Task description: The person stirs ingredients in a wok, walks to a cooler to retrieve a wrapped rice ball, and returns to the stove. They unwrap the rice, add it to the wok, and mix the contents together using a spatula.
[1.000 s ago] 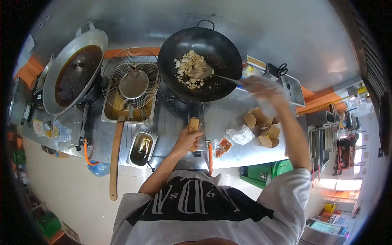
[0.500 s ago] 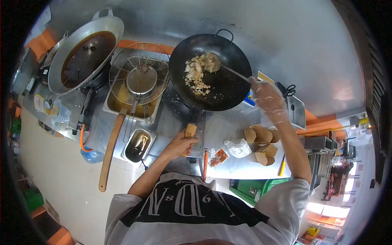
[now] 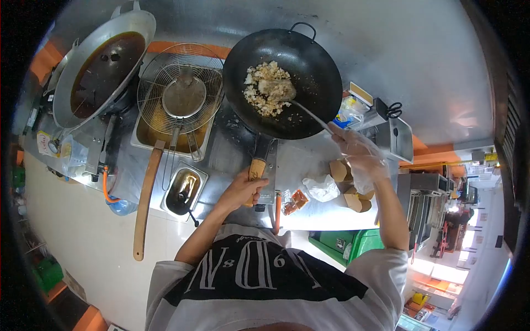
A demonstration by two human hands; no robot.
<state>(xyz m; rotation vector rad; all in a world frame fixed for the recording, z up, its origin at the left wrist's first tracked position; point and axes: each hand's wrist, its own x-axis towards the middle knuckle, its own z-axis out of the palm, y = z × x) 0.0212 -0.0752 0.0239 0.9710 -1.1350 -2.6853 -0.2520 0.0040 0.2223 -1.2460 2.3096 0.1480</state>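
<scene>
A black wok (image 3: pixel 309 60) sits on the steel counter with a heap of fried rice (image 3: pixel 264 88) in it. My left hand (image 3: pixel 243 189) grips the wok's wooden handle (image 3: pixel 256 167) at the near side. My right hand (image 3: pixel 356 149), in a clear plastic glove, holds the long handle of a metal ladle (image 3: pixel 279 88) whose bowl rests in the rice.
Left of the wok, a wire skimmer (image 3: pixel 182 88) lies over an oil tray, and a large steel wok of dark liquid (image 3: pixel 102 66) stands further left. A small sauce tin (image 3: pixel 183 190), paper boxes (image 3: pixel 348 185), a plastic bag (image 3: pixel 322 187) and scissors (image 3: pixel 394 110) crowd the counter.
The ladle has swung from the wok's far side down into the middle of the rice. My right hand has dropped nearer to me. My left hand still grips the handle.
</scene>
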